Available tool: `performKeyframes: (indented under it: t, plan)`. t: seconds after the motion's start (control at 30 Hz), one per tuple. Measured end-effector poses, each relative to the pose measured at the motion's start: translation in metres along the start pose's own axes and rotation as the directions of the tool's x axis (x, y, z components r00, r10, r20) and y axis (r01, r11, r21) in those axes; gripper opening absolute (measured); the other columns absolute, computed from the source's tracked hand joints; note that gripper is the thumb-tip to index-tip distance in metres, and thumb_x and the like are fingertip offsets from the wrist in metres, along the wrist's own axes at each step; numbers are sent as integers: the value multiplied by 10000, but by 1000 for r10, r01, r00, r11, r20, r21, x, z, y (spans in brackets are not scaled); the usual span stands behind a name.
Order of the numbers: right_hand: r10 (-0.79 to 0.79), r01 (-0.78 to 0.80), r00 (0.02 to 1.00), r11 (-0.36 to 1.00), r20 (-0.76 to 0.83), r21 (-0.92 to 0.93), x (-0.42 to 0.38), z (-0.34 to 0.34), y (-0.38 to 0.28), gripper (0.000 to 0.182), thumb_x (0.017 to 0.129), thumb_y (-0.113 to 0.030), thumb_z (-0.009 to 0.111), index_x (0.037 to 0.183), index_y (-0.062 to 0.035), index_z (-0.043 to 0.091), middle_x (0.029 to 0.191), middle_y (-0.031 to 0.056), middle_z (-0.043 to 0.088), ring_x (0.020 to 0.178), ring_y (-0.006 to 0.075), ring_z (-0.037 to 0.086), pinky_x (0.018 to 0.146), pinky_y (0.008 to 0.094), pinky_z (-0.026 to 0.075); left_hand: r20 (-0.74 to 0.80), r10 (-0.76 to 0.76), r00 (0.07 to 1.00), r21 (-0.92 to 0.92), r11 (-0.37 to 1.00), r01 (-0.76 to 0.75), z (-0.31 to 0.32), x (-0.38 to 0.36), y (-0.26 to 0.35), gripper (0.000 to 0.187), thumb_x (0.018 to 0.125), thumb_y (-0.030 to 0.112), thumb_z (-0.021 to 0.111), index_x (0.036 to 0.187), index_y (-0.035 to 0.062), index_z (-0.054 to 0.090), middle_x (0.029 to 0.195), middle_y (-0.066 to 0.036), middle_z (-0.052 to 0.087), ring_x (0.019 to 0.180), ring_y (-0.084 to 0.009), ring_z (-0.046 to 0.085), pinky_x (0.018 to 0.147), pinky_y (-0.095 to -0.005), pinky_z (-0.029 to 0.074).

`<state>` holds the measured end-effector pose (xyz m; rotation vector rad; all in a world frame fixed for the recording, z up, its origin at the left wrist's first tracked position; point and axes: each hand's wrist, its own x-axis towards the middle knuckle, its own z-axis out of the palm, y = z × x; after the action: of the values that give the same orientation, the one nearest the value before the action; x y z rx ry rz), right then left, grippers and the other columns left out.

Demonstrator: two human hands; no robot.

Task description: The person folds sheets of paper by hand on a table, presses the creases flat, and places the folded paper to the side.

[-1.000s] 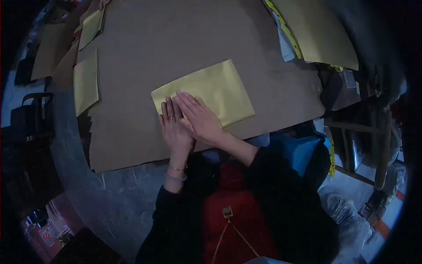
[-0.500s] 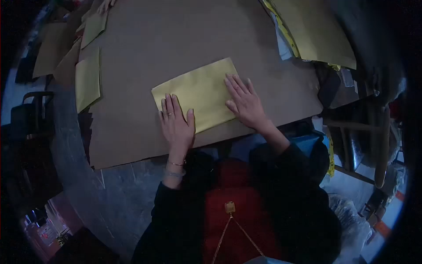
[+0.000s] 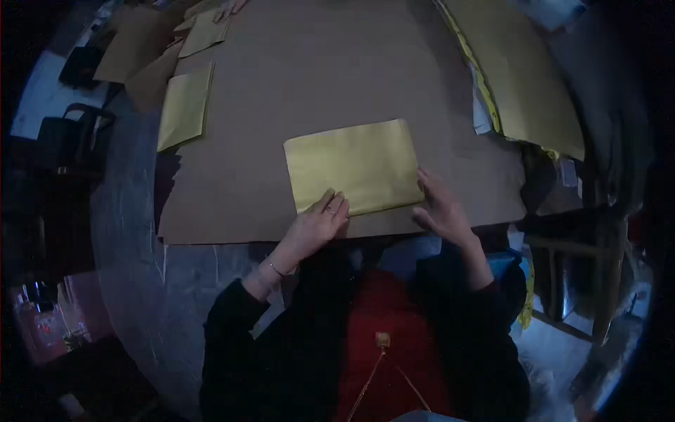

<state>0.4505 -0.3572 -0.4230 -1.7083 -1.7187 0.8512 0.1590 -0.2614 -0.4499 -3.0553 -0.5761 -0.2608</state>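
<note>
A folded sheet of yellow paper [image 3: 358, 162] lies on the brown cardboard tabletop [image 3: 302, 77], close to its front edge. My left hand [image 3: 320, 218] is at the paper's near edge, its fingers bent together over the lower left part and the thumb hidden. At the right-hand edge, my right hand [image 3: 444, 207] stands with thumb and fingers apart, fingertips right by the paper's side.
More folded yellow paper [image 3: 186, 105] lies at the left table edge, with another piece [image 3: 205, 34] beyond it near another person's hand [image 3: 229, 7]. A large yellow-brown stack [image 3: 520, 77] occupies the right side. A wooden chair frame [image 3: 573, 246] stands lower right.
Both hands lay flat on the paper before. My left hand has shifted to its near edge, and my right has slid off to its right side. The paper sits straighter; the view has shifted.
</note>
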Motion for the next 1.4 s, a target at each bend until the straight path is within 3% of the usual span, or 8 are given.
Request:
performKeyframes:
  t: [0.33,0.47,0.5,0.57,0.7,1.03,1.3,1.4]
  plan:
    - [-234,228,971,845,50,-483,18,-7,-59,473,791,-78,649,1247,-78,525,1138,122,601,1003,291,580,912,403,448,-381,44,923,189,982,31,-116,4,-29,265,825,150,579,1058,24,571,1072,-135,629,1084,-290,574,896,-399,458]
    - [179,-125,964,958,-196,259,32,11,-85,254,893,-113,594,1119,2,597,918,127,666,765,166,622,699,308,503,-812,-578,84,-441,701,560,-110,0,-22,614,940,460,431,1357,33,286,1379,-185,368,1287,-299,367,1064,-452,285]
    - [185,-50,957,865,-225,499,38,30,-68,285,935,-208,557,1085,31,596,921,105,655,805,129,598,690,284,489,-814,-575,80,-441,701,560,-104,-5,-14,614,940,460,431,1357,33,286,1379,-185,368,1287,-299,367,1064,-452,285]
    - [385,-256,922,687,-41,680,49,39,-104,347,937,-260,551,1106,43,569,964,112,636,847,183,610,708,297,507,135,-936,324,-965,-199,-171,-79,-19,-1,658,950,482,398,1406,38,230,1402,-166,341,1311,-287,330,1083,-439,256]
    - [415,-366,876,235,247,900,71,94,-83,483,944,-266,517,1290,36,366,1176,165,518,999,242,579,781,381,551,382,-640,667,-631,-708,-319,-33,-31,31,684,951,501,367,1431,49,185,1422,-144,312,1316,-295,322,1101,-427,235]
    - [349,-461,860,218,373,860,62,109,-56,417,937,-213,510,1251,37,400,1138,154,537,967,247,599,733,356,581,573,-701,424,-674,-698,-243,-1,-4,29,398,952,202,507,1255,-35,407,1202,-101,536,1123,-215,533,988,-381,421]
    - [242,-168,970,619,18,767,36,114,-28,349,985,-210,434,1232,36,434,1019,134,599,815,181,634,703,292,532,135,-963,231,-976,-89,199,-70,-37,-81,259,950,163,504,1137,-14,526,978,-43,613,849,-109,595,740,-262,511]
    - [170,-121,985,748,-13,652,32,117,-28,275,983,-152,431,1175,33,495,1009,128,603,790,165,632,691,276,527,-103,-961,257,-995,104,-11,-91,-55,-157,229,951,168,507,1115,12,543,967,-40,617,838,-98,596,670,-247,497]
